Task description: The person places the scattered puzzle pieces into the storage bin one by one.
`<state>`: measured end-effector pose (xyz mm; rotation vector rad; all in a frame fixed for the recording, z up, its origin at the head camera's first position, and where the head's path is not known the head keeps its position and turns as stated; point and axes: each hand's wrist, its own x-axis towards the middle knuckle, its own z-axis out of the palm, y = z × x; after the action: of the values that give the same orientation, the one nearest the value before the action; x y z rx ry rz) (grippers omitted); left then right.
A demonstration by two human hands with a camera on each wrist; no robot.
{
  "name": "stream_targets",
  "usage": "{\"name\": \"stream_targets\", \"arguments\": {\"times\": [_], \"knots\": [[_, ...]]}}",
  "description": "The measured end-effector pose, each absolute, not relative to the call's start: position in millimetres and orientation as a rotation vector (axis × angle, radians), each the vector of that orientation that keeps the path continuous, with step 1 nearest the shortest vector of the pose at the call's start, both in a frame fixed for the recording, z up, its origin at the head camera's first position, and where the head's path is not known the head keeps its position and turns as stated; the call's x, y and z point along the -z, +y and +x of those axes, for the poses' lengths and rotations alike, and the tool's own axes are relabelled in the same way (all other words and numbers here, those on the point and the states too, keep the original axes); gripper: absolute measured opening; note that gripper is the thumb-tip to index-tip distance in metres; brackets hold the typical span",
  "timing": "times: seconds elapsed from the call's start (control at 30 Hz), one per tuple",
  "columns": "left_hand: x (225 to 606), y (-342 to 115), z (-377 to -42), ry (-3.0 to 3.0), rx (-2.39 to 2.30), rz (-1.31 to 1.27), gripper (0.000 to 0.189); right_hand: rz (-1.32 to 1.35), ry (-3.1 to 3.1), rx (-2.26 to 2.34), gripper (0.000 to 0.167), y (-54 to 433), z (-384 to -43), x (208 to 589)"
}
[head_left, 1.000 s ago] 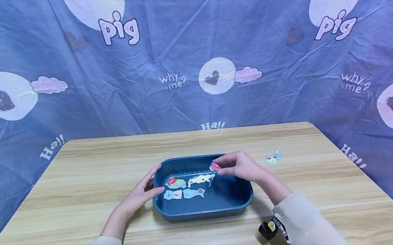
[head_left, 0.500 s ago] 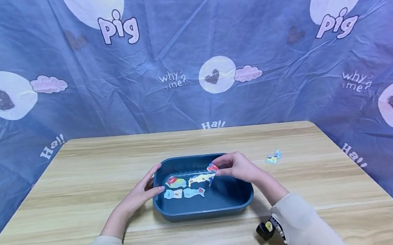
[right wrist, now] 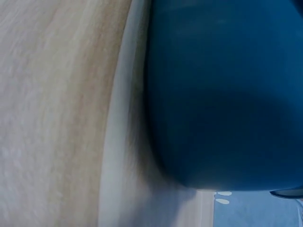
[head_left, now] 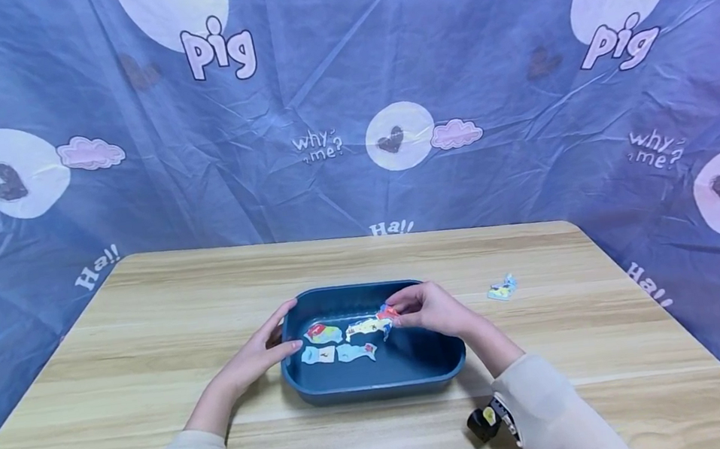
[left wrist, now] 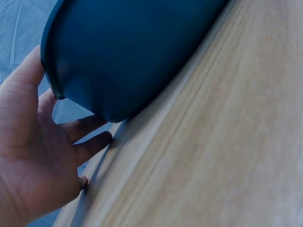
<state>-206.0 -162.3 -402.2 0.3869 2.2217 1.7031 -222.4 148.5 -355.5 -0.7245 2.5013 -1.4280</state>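
A dark blue rectangular plastic box (head_left: 381,387) stands on the table. My left hand (head_left: 252,364) grips its left end, thumb on the rim and the other fingers along the outer end wall, as the left wrist view shows. Over the far right part of the box, my right hand (head_left: 436,311) pinches a small red-and-blue picture piece (head_left: 387,312) with uneven edges. Just below it lies a pale yellow-and-white piece (head_left: 365,327). To the left are a red-and-green piece (head_left: 323,334) and two light blue pieces, one with a white patch (head_left: 318,355), one with a red spot (head_left: 356,352).
A light blue-and-yellow piece (head_left: 502,288) lies on the wooden table (head_left: 161,319), right of the box. A printed blue cloth (head_left: 312,71) hangs behind the table. In the right wrist view the box wall (right wrist: 227,94) fills much of the frame; the right hand is hidden.
My right hand has shifted slightly left and down with the red-and-blue piece, which now overlaps the pale piece's right end in view. The left hand keeps its place on the box.
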Motion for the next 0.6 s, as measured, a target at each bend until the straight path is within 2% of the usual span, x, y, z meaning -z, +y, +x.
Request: {"name": "stream_targets", "arguments": {"times": [0.37, 0.6], "knots": [[393, -161, -203, 2.199, -1.711, 0.386, 0.062, -0.764, 2.45, 1.348, 0.024, 137, -215, 344], [373, -156, -191, 2.21, -1.695, 0.391, 0.064, -0.752, 2.464, 1.239, 0.026, 140, -223, 359]]}}
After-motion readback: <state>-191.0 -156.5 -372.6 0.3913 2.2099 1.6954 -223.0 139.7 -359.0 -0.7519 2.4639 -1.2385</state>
